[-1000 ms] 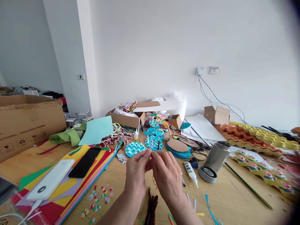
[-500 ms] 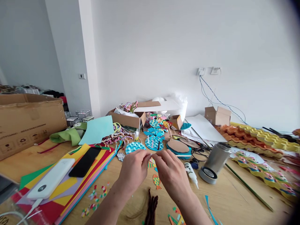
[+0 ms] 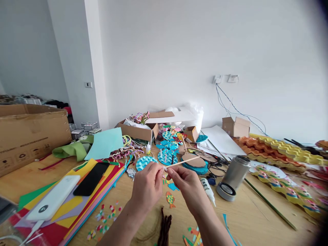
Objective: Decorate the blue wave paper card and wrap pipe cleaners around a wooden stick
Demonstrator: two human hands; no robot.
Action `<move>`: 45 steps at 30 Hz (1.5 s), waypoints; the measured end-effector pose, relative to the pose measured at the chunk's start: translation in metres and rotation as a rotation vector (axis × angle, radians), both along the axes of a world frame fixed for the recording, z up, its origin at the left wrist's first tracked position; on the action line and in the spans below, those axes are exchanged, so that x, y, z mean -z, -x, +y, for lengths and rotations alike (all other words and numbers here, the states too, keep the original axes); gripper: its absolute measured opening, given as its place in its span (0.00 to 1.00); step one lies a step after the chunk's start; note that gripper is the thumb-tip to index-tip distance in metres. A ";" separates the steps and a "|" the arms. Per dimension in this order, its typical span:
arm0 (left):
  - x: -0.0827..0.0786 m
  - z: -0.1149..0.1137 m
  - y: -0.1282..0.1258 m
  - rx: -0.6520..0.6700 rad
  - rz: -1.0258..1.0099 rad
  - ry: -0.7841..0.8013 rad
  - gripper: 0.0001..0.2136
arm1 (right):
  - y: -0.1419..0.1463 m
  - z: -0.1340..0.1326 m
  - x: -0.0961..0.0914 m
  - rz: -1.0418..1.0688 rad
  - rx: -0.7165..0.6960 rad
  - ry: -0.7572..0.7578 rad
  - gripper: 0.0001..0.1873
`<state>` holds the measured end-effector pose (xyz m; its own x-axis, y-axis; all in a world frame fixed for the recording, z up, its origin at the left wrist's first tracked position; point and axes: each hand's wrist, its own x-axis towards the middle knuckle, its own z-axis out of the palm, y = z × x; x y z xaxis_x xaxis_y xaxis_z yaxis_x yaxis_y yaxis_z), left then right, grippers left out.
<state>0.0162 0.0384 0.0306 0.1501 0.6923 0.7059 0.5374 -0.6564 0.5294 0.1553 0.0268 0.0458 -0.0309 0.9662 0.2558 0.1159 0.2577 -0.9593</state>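
Note:
My left hand (image 3: pixel 147 186) and my right hand (image 3: pixel 188 186) are raised together over the wooden table (image 3: pixel 256 218), fingertips almost meeting. My right hand pinches a thin wooden stick (image 3: pixel 183 162) that points up and to the right; my left fingers are closed at the stick's near end, pinching something small I cannot make out. Below the hands lie a small orange paper fish (image 3: pixel 169 199) and a blue paper scrap (image 3: pixel 173 186). Just beyond them are round blue wave-pattern paper discs (image 3: pixel 145 162).
A glue bottle (image 3: pixel 208 190) and a steel flask (image 3: pixel 235 172) with its lid lie right of the hands. Coloured foam sheets (image 3: pixel 84 198) carry a black phone (image 3: pixel 90 173) and a white power bank (image 3: pixel 52 199) at left. Cardboard boxes (image 3: pixel 30 131), brown pipe cleaners (image 3: pixel 164 229), yellow corrugated paper (image 3: pixel 289 150).
The wooden stick, hidden between my fingers earlier, now sticks out to the upper right from my right hand. Both hands shifted slightly apart and lower, uncovering the paper fish.

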 end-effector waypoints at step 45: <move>-0.007 0.000 0.006 0.212 -0.070 -0.133 0.09 | -0.005 -0.001 -0.007 0.276 -0.106 0.039 0.14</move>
<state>0.0102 0.0381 0.0374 0.2295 0.5508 0.8025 0.3453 -0.8169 0.4620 0.1607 0.0262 0.0525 -0.0664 0.9706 0.2315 -0.1763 0.2170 -0.9601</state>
